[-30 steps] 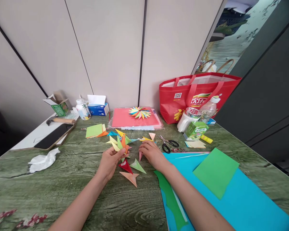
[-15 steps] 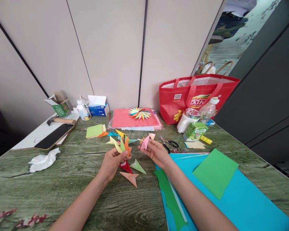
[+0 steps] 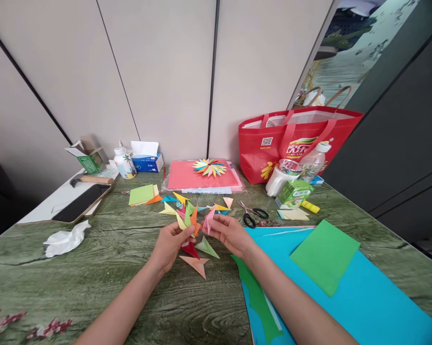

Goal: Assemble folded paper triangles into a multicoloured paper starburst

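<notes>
Pinched between the fingers of my left hand (image 3: 171, 243) are several folded paper pieces (image 3: 187, 221), yellow, green and orange, standing side by side. My right hand (image 3: 233, 234) grips a pink folded paper piece (image 3: 209, 221) close beside the orange one; whether the two touch I cannot tell. Below my hands lie a red folded piece (image 3: 190, 249), a light green one (image 3: 208, 247) and a peach one (image 3: 196, 265). More loose pieces, including a yellow one (image 3: 181, 198) and a pale peach one (image 3: 228, 202), lie behind my hands.
A multicoloured paper ring (image 3: 209, 167) rests on a red paper pack (image 3: 182, 176). Scissors (image 3: 252, 213) lie right of my hands, with blue sheets (image 3: 363, 297) nearer me. A red bag (image 3: 259, 153) stands behind; a phone (image 3: 81, 203) and crumpled tissue (image 3: 67, 239) lie left.
My right hand has moved left with the pink folded piece, bringing it next to the orange piece. My left hand has hardly moved.
</notes>
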`<move>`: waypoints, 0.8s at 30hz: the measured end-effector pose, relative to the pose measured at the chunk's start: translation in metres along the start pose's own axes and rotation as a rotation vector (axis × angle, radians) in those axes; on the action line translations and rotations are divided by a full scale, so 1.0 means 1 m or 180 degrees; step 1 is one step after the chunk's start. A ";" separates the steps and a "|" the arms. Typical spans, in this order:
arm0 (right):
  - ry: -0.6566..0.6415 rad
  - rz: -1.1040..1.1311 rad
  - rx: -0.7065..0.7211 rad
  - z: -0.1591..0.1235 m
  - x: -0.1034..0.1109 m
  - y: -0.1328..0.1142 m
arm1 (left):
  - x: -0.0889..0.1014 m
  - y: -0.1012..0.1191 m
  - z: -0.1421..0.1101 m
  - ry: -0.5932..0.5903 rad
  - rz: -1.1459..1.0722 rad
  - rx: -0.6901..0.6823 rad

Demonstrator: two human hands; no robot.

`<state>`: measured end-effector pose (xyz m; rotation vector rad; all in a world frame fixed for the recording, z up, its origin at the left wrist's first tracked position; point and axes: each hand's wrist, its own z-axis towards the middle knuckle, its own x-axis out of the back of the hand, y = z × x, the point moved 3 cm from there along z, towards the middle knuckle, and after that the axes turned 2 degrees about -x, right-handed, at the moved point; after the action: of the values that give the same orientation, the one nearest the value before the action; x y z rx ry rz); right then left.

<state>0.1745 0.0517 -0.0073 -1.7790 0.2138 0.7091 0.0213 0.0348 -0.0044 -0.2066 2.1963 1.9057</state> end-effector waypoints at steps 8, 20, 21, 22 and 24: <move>0.0059 -0.0537 0.0194 -0.002 -0.001 0.004 | 0.001 -0.003 0.001 0.0001 0.0034 0.0019; 0.0091 -0.0809 0.0330 -0.004 -0.005 0.005 | 0.002 -0.006 0.000 0.0067 0.0262 0.0164; 0.0090 -0.0846 0.0339 -0.004 -0.005 0.005 | 0.002 -0.006 0.000 0.0084 0.0271 0.0177; 0.0090 -0.0881 0.0343 -0.004 -0.005 0.005 | 0.002 -0.006 0.000 0.0100 0.0274 0.0187; 0.0094 -0.0934 0.0337 -0.005 -0.005 0.005 | 0.001 -0.006 0.000 0.0114 0.0275 0.0198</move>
<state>0.1694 0.0447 -0.0080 -1.6755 0.0081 0.4532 0.0215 0.0335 -0.0101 -0.1386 2.3199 1.8880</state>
